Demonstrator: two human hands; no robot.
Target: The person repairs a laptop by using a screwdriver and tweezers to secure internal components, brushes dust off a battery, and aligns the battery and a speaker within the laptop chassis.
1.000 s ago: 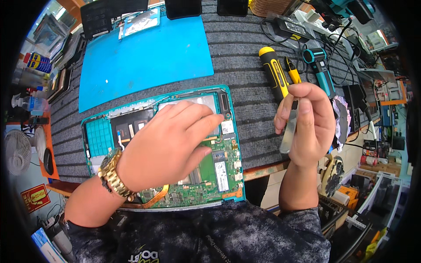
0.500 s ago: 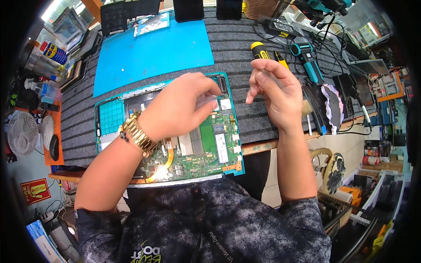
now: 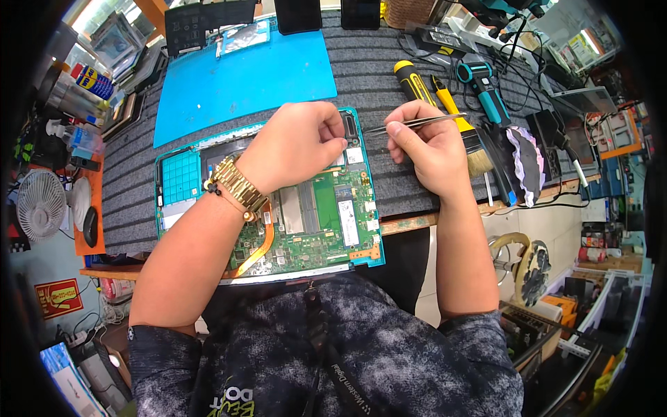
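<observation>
An opened laptop base (image 3: 379, 208) with teal edges lies in front of me, its green circuit board (image 3: 324, 201) and a copper heat pipe (image 3: 261, 248) exposed. Over its upper middle is my left hand (image 3: 295, 144), thumb and curled fingertips pressed together; whatever they may pinch is hidden. My right hand (image 3: 432, 156), just right of the laptop, grips metal tweezers (image 3: 441, 119) between thumb and fingers. The tweezers lie nearly level, tips pointing left at the laptop's far right corner. A white-labelled storage stick (image 3: 347, 221) sits on the right of the board.
A blue mat (image 3: 243, 90) lies beyond the laptop on the striped grey cloth. Right of my right hand are a yellow-black screwdriver (image 3: 415, 83), a brush (image 3: 479, 161) and a teal handheld tool (image 3: 484, 94). A small white fan (image 3: 45, 208) stands at left.
My right hand has lowered and turned, and the tweezers now show clearly, pointing left. My left thumb and fingertips have closed together. The laptop sits slightly differently in view as the head view shifted.
</observation>
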